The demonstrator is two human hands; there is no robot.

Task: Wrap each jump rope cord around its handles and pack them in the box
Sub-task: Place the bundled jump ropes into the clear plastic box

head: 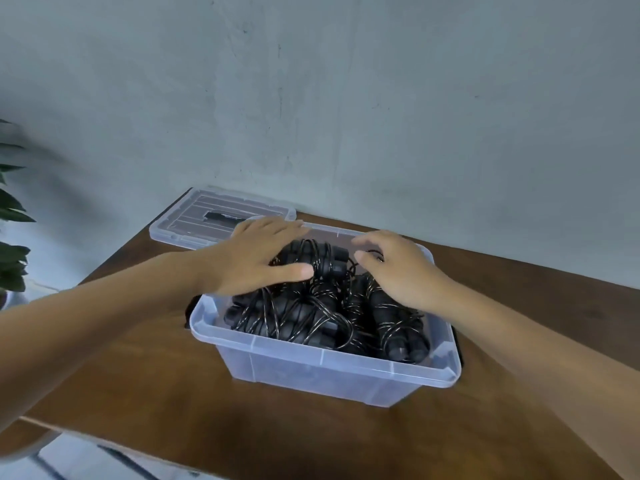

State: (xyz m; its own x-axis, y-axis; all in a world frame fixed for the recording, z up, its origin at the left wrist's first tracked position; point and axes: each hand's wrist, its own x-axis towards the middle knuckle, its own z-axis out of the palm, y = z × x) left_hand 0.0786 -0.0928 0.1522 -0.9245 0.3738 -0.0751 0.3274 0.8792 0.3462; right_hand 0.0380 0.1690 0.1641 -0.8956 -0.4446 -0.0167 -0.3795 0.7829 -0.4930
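Clear plastic forms the box (322, 368), which sits on a brown wooden table (145, 368) and is heaped with black jump ropes (311, 313), their cords wound round the handles. They rise about level with the rim. One bundle (320, 259) sits highest, toward the far side of the heap, its long axis running left to right. The left hand (256, 261) lies flat on the left end of that bundle, fingers nearly straight and spread, thumb stretched right across the cords; it presses rather than grips. The right hand (398, 268) hovers over the far right of the heap with fingers loosely curled downward; whether the tips pinch a cord or merely touch the pile I cannot tell. The top bundle lies between the two hands, directly under the left palm, so the left is the nearer one for pushing it down, while the right would steady its other end. No rope shows on the table outside the box, so packing looks nearly done. The lid (221, 216) lies flat on the table just beyond the box's far left corner, closest to the left hand. A plant (12, 244) stands at the far left edge.
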